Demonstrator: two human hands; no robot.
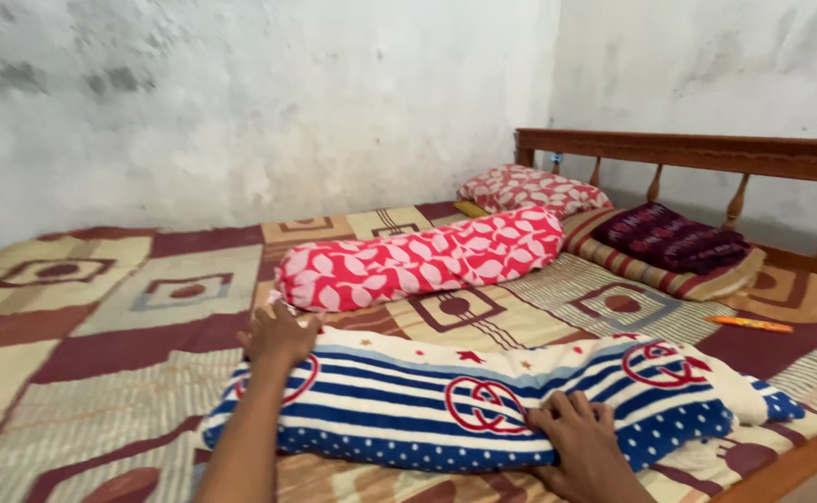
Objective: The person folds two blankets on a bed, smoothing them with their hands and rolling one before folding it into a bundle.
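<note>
- Now the blue and white striped bolster (pixel 483 401) lies across the near part of the bed (pixel 101 317), with its long side running from left to right.
- Its left hand (pixel 278 337) rests on the far left end of this bolster; the fingers are bent over the top edge, so the grip is curled on the cloth.
- Its right hand (pixel 583 436) lies flat on the near side of the bolster, toward the right end; the fingers are spread and pressed on the fabric, not pinching.
- Just behind the striped bolster, a red bolster with white leaves (pixel 422 258) lies on the bed, close to the left hand but apart from it.
- Farther back, a red patterned pillow (pixel 531 189) sits near the wooden headboard (pixel 697 149).
- A dark folded cloth (pixel 671 237) lies on the right, and an orange pen (pixel 749 324) lies on the sheet, well apart from both hands.
</note>
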